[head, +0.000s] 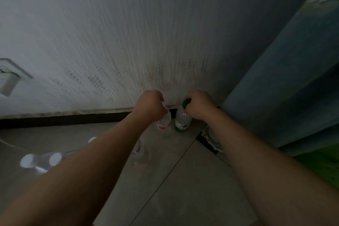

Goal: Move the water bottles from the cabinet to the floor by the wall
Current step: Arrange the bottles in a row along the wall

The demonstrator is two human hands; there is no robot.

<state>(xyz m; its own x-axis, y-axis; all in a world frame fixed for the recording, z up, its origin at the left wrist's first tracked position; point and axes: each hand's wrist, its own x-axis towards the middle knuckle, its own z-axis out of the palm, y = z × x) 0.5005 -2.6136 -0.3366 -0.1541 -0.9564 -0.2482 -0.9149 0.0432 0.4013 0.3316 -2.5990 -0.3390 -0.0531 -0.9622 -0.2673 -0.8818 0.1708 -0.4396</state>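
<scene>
White charger (8, 80): plugged in low on the wall at far left, well apart from the action.
White-capped bottles (55, 158): blurred, already down on the tile floor (183, 180) at left; I can't tell whether they stand or lie.
Half-hidden bottle (138, 149): red on its label, tucked behind the left forearm, also on the floor.
Left hand (150, 104): fist closed over the top of the red-label bottle (164, 122), cap hidden inside the palm; a top grip lets it go down upright.
Red-label bottle: upright, hard by the dark skirting (73, 116), just beside its neighbour. Base on the tile or a shade above it? Can't tell.
Green-capped bottle (181, 121): upright too, near the corner, its cap (186, 103) peeking out of the fingers.
Right hand (199, 105): clenched around that bottle's neck, the same lowering hold.
Blue-grey panel (275, 79): closes off the right side, which makes this corner a tidy spot for the row.
Judgement: both bottles look at the point of being set down; letting go should wait until the bases sit flat.
</scene>
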